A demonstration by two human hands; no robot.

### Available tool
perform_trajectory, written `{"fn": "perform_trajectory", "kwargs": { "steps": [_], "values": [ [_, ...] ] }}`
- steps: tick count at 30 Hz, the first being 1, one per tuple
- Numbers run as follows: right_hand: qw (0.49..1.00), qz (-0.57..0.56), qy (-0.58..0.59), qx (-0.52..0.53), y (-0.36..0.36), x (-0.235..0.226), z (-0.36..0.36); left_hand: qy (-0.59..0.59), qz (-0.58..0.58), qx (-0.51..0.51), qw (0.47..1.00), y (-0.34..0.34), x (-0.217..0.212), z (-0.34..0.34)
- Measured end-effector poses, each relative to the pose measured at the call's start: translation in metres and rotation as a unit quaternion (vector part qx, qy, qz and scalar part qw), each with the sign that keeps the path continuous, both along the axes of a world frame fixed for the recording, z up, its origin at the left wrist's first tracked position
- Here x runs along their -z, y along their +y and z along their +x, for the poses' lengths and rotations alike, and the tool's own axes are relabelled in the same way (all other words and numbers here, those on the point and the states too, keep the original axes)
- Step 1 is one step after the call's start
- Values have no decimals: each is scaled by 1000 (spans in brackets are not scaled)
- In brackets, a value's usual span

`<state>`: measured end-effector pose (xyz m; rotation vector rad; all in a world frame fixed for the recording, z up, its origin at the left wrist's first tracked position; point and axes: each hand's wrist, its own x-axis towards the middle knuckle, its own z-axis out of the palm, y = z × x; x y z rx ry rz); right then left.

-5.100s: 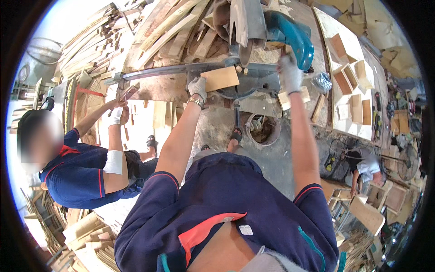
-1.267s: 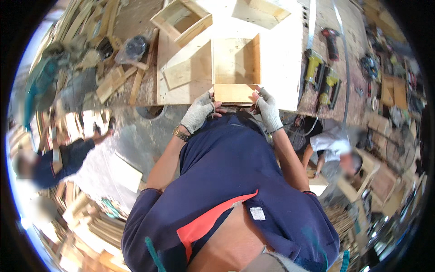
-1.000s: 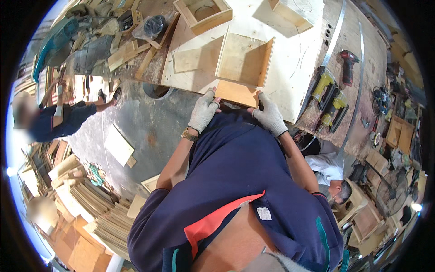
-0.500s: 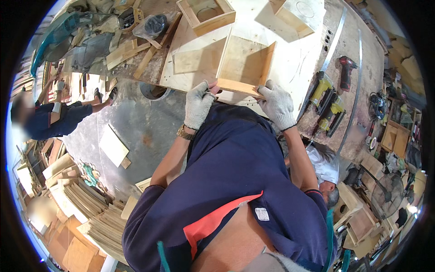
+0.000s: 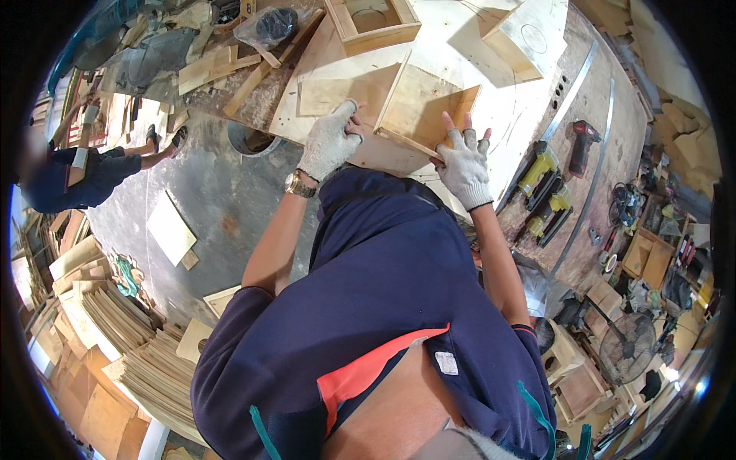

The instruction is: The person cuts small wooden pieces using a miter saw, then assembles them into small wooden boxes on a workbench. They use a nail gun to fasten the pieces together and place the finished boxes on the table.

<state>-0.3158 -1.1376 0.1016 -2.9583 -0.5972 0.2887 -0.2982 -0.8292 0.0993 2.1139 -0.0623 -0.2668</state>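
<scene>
- Nearest the camera, the person's dark blue shirt with an orange band (image 5: pixel 368 376) fills the lower middle; both forearms rise from it toward the bench
- The left hand (image 5: pixel 330 142), in a pale knitted glove with a wristwatch (image 5: pixel 297 185) below it, has its fingers curled loosely, the fingertips on the flat plywood panel (image 5: pixel 337 90) just left of the box's near left corner; whether it pinches anything I cannot tell
- The right hand (image 5: pixel 464 165), gloved with bare fingertips, has its fingers spread wide and upright against the near right edge of the open wooden box (image 5: pixel 425 103), touching but not gripping it
- The box lies tilted on the white workbench (image 5: pixel 460 38), its open side up, near edge at the bench's near rim, between the two hands
- Bare bench top lies beyond the box, up to a wooden frame (image 5: pixel 373 19) and a second closed box (image 5: pixel 529 34) farther back
- To the right, past the bench edge, yellow nail guns (image 5: pixel 543 192) and a red drill (image 5: pixel 581 146) lie on a brown board
- To the left, open grey floor (image 5: pixel 207 192) with a loose plywood sheet (image 5: pixel 170 228), a round bucket (image 5: pixel 249 139) at the bench edge, and stacked plywood (image 5: pixel 138 345) lower left
- Far left, another person in blue (image 5: pixel 65 172) bends over timber
</scene>
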Motion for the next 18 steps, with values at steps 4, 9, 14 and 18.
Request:
{"fn": "perform_trajectory", "kwargs": {
  "steps": [4, 9, 14, 18],
  "values": [
    [999, -30, 32, -6, 4, -2, 5, -128, 70, 11, 989, -10, -3, 3],
    [999, 36, -5, -2, 0, 15, 3, -346, 184, 222, 893, -88, -22, -7],
    [993, 114, -7, -36, -9, 20, 6, -212, 342, 221, 888, -133, 42, 3],
    [987, 154, -32, -25, -9, 22, 4, -291, 309, 235, 874, -128, 53, 7]
  ]
}}
